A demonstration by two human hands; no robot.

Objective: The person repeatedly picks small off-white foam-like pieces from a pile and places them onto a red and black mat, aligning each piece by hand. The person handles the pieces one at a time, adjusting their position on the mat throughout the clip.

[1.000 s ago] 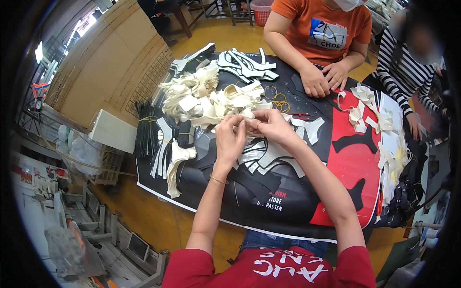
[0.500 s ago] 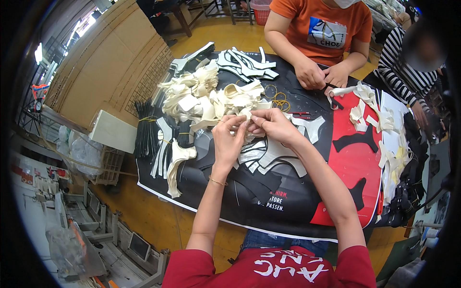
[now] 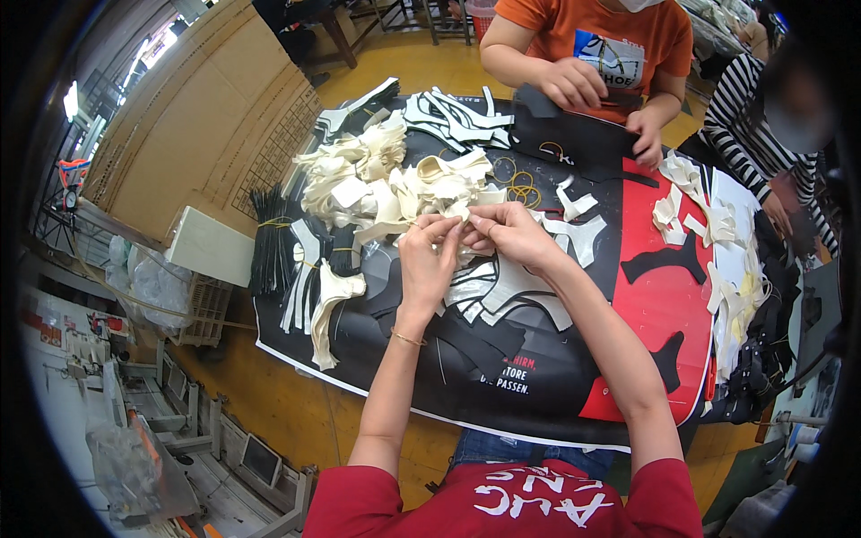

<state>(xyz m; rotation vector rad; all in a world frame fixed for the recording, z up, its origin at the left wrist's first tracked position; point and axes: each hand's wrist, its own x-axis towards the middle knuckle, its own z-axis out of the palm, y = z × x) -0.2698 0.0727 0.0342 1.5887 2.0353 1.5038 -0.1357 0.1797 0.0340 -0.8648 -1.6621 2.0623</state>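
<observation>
Over the middle of the table, my left hand [image 3: 428,258] and my right hand [image 3: 518,237] meet with fingertips pinched together. Between them is a cream fabric piece [image 3: 465,218], mostly covered by the fingers. Just beyond lies a heap of cream fabric pieces [image 3: 354,170], crumpled and overlapping. Below my right wrist, flat white-grey cut pieces [image 3: 520,285] with dark edges are spread out. Near my left forearm a curved cream piece [image 3: 332,300] rests beside a banded bundle of white and black strips [image 3: 303,273].
Opposite, a co-worker in an orange shirt [image 3: 583,81] handles black cut pieces [image 3: 587,148]. Yellow rubber bands [image 3: 523,193] lie at the table's middle. Black pieces sit on the red area [image 3: 646,314] at right. A large cardboard sheet [image 3: 193,108] and white box [image 3: 211,247] stand left.
My hands hold nearly the same place. The co-worker's hands have moved apart, a broad black piece now lies before them, and a small cream scrap has appeared near the table's middle.
</observation>
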